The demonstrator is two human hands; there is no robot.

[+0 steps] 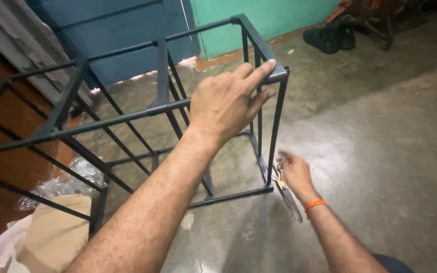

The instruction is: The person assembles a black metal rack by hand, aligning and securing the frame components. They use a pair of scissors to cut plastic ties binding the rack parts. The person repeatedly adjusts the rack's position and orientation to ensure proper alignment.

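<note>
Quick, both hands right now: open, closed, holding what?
Left hand: open, fingers resting on the top corner of the dark metal bar frame.
Right hand: closed on a metal pliers-like tool at the frame's base.

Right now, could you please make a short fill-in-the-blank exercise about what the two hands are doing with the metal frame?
1. The left hand rests on the top corner of the dark metal ____.
2. The right hand holds a tool near the frame's ____ corner.
3. The wristband on the right wrist is ____.
4. Dark shoes lie on the ____.

Missing words: frame; bottom; orange; floor
</note>
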